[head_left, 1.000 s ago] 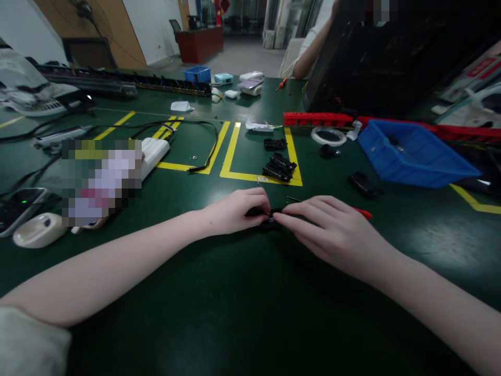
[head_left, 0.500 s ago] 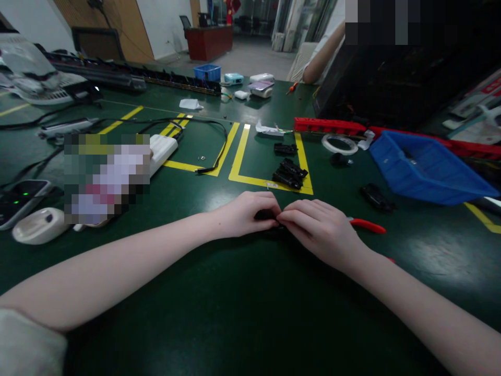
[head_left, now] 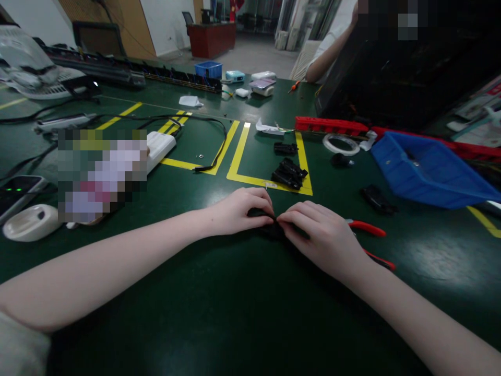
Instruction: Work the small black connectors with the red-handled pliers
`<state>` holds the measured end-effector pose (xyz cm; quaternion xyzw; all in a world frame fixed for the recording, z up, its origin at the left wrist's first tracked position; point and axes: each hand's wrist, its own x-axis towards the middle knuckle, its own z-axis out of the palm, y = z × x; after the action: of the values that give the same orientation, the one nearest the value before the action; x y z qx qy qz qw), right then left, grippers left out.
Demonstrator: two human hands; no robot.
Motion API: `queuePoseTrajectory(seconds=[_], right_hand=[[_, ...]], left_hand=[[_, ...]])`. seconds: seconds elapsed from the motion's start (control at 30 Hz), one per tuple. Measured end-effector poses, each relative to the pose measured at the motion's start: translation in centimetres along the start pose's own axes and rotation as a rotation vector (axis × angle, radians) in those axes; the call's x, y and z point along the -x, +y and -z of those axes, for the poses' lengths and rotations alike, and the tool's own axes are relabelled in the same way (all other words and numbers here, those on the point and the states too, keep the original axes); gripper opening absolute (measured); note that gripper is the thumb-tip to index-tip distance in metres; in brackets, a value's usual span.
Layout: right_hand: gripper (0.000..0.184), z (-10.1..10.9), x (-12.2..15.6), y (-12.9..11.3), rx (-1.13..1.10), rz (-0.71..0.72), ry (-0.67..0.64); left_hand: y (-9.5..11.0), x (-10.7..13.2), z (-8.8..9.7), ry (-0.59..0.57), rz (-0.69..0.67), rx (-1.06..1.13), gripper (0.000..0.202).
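Close together over the green table (head_left: 219,303), my two hands meet at a small black part (head_left: 270,227), mostly hidden by the fingers. My left hand (head_left: 245,210) is closed around the part's left side, thumb below and fingers above. The fingertips of my right hand (head_left: 319,224) pinch its right end. Red-handled pliers (head_left: 368,228) lie partly behind my right hand. Just beyond the hands, several black plastic pieces (head_left: 289,173) sit inside a yellow tape outline (head_left: 235,162). Another black piece (head_left: 378,199) rests to the right.
A blue bin (head_left: 430,172) stands at the right, near a roll of tape (head_left: 340,144) and a long red strip (head_left: 331,124). At the left are a white power strip (head_left: 160,149), cables and a white holder (head_left: 33,223). Across the table shows another person's arm (head_left: 329,60).
My left hand has shifted slightly left, and more of the black part shows between the hands. More of the pliers is visible beside my right hand. The view has moved a little.
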<state>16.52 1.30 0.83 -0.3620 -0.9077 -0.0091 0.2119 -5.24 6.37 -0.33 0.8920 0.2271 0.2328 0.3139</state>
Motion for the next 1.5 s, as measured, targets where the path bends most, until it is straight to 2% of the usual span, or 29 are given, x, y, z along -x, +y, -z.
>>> queuePoseTrajectory(seconds=[0.17,0.23,0.5,0.67,0.97,1.5], right_hand=[[0.014,-0.2,0.1,0.0,-0.044,-0.031,0.001],[0.014,-0.2,0.1,0.0,-0.059,-0.03,-0.003],[0.008,-0.3,0.0,0.2,-0.093,-0.059,-0.059],[0.007,-0.4,0.0,0.2,-0.172,-0.104,-0.086],[0.008,-0.5,-0.2,0.0,-0.149,-0.097,-0.111],[0.006,-0.8,0.1,0.3,-0.181,-0.097,-0.05]], left_hand=[[-0.3,-0.1,0.9,-0.142,-0.034,0.061,0.02],[-0.5,-0.1,1.2,-0.162,-0.025,0.083,0.02],[-0.7,-0.1,0.9,-0.093,-0.008,0.105,0.013],[-0.7,-0.2,0.7,-0.088,-0.001,0.083,0.013],[-0.8,-0.2,0.6,-0.061,-0.001,0.08,0.012],[-0.5,-0.3,0.4,-0.03,-0.01,0.085,0.01]])
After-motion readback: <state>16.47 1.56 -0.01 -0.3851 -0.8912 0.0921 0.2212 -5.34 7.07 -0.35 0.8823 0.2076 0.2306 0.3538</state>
